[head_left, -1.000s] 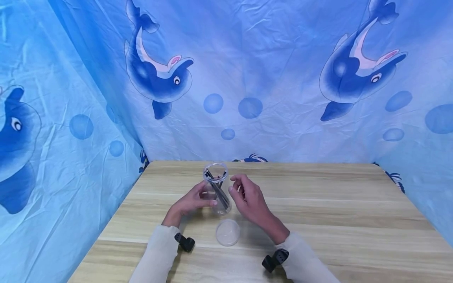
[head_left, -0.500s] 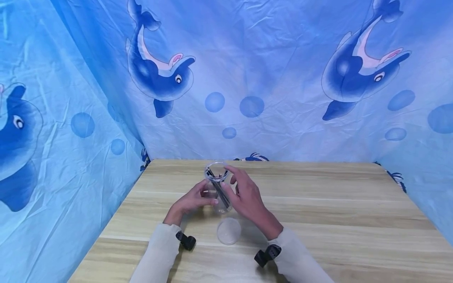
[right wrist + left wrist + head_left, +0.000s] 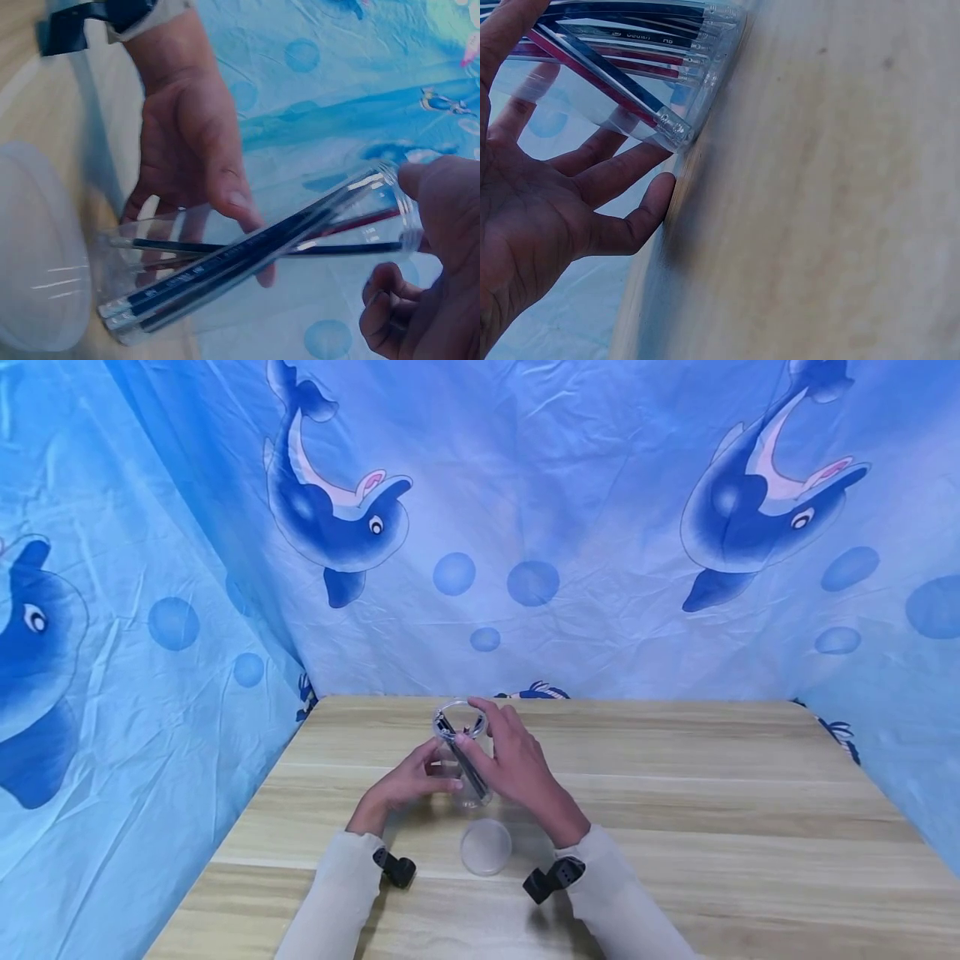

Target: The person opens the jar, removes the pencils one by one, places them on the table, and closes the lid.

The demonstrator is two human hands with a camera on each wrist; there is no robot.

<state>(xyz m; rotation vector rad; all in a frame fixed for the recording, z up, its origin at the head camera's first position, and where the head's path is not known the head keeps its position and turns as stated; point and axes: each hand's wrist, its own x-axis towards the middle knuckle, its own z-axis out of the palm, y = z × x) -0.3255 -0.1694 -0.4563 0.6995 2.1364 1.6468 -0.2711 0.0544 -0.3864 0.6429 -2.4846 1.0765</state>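
A clear plastic jar (image 3: pixel 469 800) stands upright on the table, holding several dark and red pencils (image 3: pixel 232 262) that lean across its inside. My left hand (image 3: pixel 408 783) holds the jar from the left, thumb along the near side and fingers around the far side. At the open top, my right hand (image 3: pixel 519 764) grips the rim between thumb and index finger, its other fingers curled. The left wrist view shows the jar's bottom end with the pencils' silvery ends (image 3: pixel 676 129) against it. Nearer me on the table lies a round clear lid (image 3: pixel 486 847).
The wooden table (image 3: pixel 712 827) extends to both sides of the hands. A blue dolphin-print cloth (image 3: pixel 600 527) hangs behind it and along the left. Each wrist carries a small black camera (image 3: pixel 553 881).
My right hand has moved left and up from beside the jar, and its thumb and index finger have taken hold of the rim. The left hand keeps its grip; the lid stays put.
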